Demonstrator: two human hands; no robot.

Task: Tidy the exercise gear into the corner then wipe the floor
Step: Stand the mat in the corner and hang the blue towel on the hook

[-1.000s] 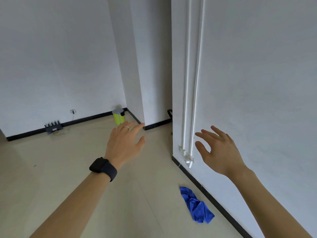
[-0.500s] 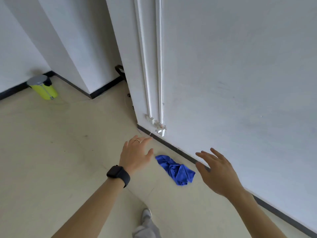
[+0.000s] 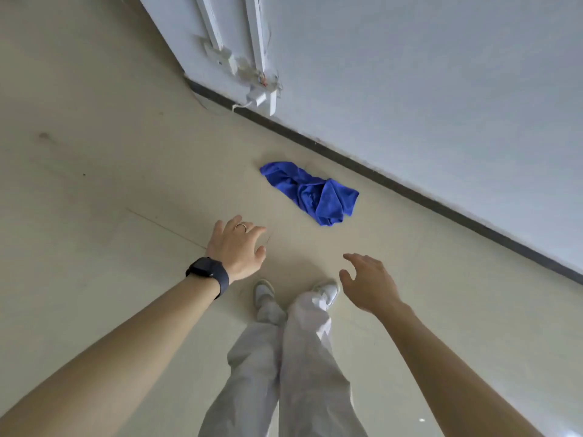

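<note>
Where crumpled, blue cloth point(image 3: 310, 192) partly self-hidden.

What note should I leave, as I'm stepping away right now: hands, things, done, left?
Left hand: open, holds nothing, over the floor.
Right hand: open, holds nothing.
Cloth: blue, crumpled on the floor near the baseboard, ahead of both hands, neither touching it.
Done: no exercise gear is in view, so whether it is tidied cannot be told.
Left: likely pick up the cloth and wipe the floor.
</note>
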